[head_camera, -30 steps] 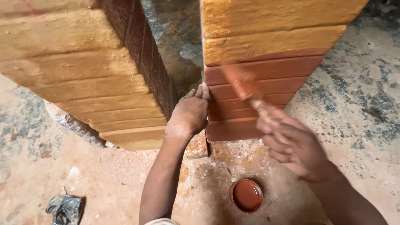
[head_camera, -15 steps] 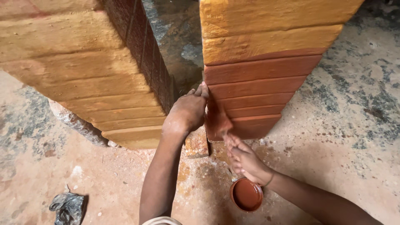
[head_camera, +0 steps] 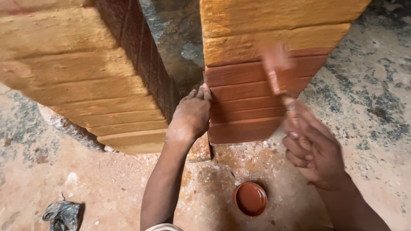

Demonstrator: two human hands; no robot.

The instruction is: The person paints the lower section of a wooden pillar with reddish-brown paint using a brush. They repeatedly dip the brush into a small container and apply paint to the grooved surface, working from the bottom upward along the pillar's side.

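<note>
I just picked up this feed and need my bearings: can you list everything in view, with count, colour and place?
Brick pillar: one, yellow-ochre upper courses, red lower courses, centre right.
Brick wall section: one, yellow-ochre face with a dark red-brown side, left.
Paintbrush: one, red-coated bristles, blurred, against the pillar's red courses.
Paint bowl: one, round, red-brown, on the floor below the pillar.
Crumpled bag: one, grey-black, bottom left on the floor.
Floor: grey-mottled at right, sandy with red stains near the pillar.
Left hand: one, pressed on the pillar's left edge.
Right hand: one, gripping the paintbrush handle, motion-blurred.
</note>
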